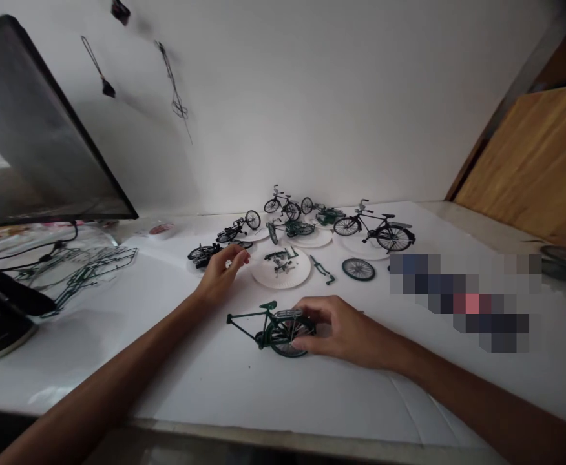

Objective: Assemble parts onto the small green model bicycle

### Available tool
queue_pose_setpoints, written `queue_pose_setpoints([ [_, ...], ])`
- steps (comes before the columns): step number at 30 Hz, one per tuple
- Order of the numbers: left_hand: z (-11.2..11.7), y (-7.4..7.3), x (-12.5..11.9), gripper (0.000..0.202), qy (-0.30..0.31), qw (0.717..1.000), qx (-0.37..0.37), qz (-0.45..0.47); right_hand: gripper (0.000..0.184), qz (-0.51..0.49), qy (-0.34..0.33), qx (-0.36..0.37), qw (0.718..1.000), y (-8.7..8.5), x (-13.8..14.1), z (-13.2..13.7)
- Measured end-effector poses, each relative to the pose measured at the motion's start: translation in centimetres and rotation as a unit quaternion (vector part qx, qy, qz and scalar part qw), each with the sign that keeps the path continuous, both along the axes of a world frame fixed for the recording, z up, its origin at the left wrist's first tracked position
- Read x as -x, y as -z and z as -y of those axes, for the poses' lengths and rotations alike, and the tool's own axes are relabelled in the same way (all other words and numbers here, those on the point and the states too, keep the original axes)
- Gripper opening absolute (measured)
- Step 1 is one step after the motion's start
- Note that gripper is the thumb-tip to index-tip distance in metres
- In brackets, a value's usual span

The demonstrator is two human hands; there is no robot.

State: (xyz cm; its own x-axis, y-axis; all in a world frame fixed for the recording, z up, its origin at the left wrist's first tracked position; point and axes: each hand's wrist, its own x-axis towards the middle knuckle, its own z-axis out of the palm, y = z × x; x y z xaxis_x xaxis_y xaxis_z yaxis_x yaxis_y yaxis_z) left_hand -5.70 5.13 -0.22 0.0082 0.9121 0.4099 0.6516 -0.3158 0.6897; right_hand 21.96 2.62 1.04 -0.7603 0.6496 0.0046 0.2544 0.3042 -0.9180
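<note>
My right hand [334, 329] grips a green model bicycle [266, 323] by its rear wheel, thumb on the near side. The bicycle carries a saddle, a rear rack and a rear wheel; its front end is a bare head tube pointing left. My left hand [222, 268] is raised left of a white paper plate [283, 283], fingers curled close to the thumb; anything small between them cannot be made out. Small dark parts [283, 261] lie on that plate. Right of it lie a green fork-like part [322, 270] and a loose wheel [358, 269].
Several model bicycles stand or lie at the back, among them a black one [377, 229] on the right. Thin green part frames [99, 268] lie at left, below a monitor [35, 129]. A black object [2, 316] stands at the left edge. A blurred patch covers the right side.
</note>
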Motion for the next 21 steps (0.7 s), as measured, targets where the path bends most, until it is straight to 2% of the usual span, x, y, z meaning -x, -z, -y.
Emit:
queue_pose_setpoints([
  [6,0.0,0.5,-0.3,0.03,0.019,0.998,-0.02,-0.052,0.021,-0.032,-0.004,0.008,0.999,0.8,0.2,-0.3],
  [11,-0.6,-0.2,-0.4,0.022,0.091,0.987,-0.05,-0.126,0.018,-0.03,-0.051,0.004,0.998,0.5,1.2,-1.4],
  [14,-2.0,-0.8,-0.9,0.016,0.152,0.968,-0.066,-0.189,0.019,-0.007,-0.117,0.025,0.993,-0.1,2.1,-2.3],
  [17,-3.7,-0.8,-2.0,0.011,0.205,0.94,-0.089,-0.257,0.023,0.025,-0.191,0.078,0.978,-0.4,2.9,-3.1],
  [21,-5.3,-0.2,-3.5,0.013,0.218,0.916,-0.122,-0.315,0.03,0.043,-0.207,0.117,0.97,0.1,3.0,-3.7],
])
